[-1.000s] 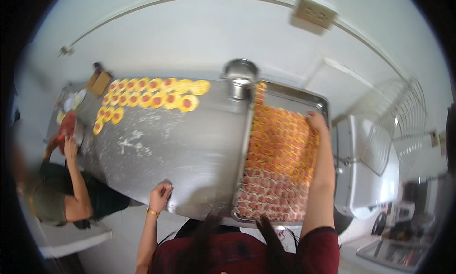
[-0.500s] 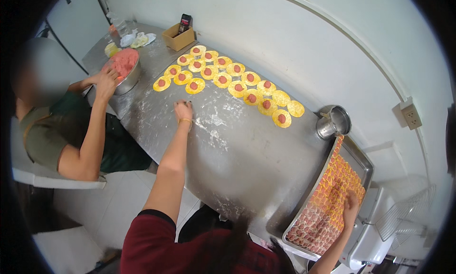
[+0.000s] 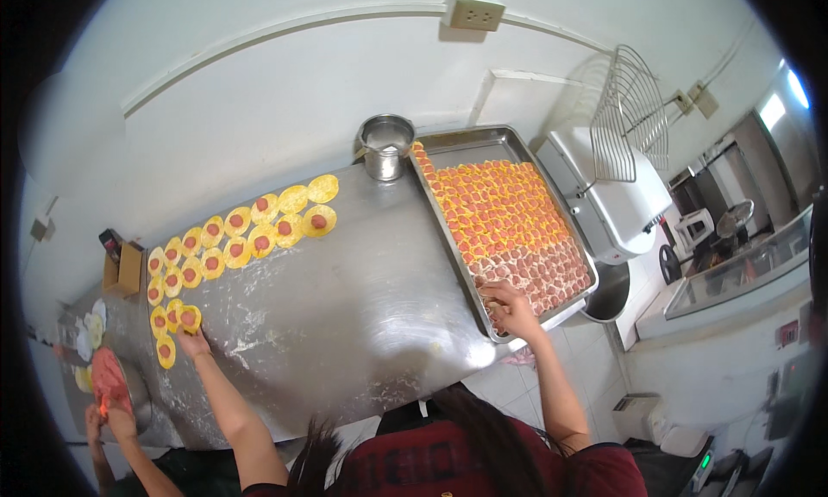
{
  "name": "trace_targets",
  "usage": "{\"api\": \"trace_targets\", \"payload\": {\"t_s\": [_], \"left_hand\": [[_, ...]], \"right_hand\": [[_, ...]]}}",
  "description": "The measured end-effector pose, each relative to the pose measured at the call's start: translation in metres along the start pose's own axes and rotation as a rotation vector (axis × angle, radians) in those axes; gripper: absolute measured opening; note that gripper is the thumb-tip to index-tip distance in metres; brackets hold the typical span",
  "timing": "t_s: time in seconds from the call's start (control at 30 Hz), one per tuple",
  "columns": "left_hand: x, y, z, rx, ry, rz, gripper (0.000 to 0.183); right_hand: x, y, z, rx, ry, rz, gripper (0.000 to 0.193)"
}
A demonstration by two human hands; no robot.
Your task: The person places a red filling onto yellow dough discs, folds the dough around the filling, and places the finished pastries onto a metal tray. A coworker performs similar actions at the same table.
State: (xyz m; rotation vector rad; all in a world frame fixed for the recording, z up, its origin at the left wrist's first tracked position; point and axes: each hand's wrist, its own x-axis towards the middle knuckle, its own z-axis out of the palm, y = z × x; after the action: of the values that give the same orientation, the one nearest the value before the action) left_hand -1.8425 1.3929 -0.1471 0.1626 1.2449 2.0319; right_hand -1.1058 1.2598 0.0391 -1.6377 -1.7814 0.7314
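Observation:
My left hand (image 3: pixel 195 339) holds the near edge of a round yellow wrapper (image 3: pixel 191 324) with a pink dab of filling, on the left part of the steel table. Its fingertips are partly hidden under the wrapper. My right hand (image 3: pixel 509 310) is at the near left corner of a large metal tray (image 3: pixel 457 267), fingers bent over the small open-topped dumplings (image 3: pixel 504 206) packed there. Whatever those fingers pinch is too small to make out. Yellow dumplings fill the tray's far part, and paler ones its near part.
More wrappers (image 3: pixel 319 221) lie in rows along the wall. A metal pitcher (image 3: pixel 385 148) stands beside the tray, with a white machine (image 3: pixel 604 195) to its right. At far left, a co-worker's hands (image 3: pixel 116 419) are at a bowl of pink filling (image 3: pixel 138 393), near a cardboard box (image 3: pixel 123 270).
The view has swung right. My left hand has gone from the bare table to a filled wrapper and taken hold of it. My right hand has moved from the tray's right side to its near left corner.

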Motion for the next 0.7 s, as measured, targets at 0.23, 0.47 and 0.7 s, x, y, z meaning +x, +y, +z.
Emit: {"api": "trace_targets", "payload": {"t_s": [0.23,0.47,0.7], "left_hand": [[-0.163,-0.038,0.072,-0.131,-0.420,-0.396,0.038],[-0.399,-0.131,0.151,0.055,-0.794,-0.888,0.033],[-0.456,-0.182,0.139,0.814,-0.839,-0.491,0.030]], "right_hand": [[-0.011,-0.020,0.084,0.472,-0.067,0.059,0.029],[-0.008,-0.007,0.139,1.229,-0.203,0.465,0.024],[-0.032,0.067,0.161,0.930,0.046,0.598,0.020]]}}
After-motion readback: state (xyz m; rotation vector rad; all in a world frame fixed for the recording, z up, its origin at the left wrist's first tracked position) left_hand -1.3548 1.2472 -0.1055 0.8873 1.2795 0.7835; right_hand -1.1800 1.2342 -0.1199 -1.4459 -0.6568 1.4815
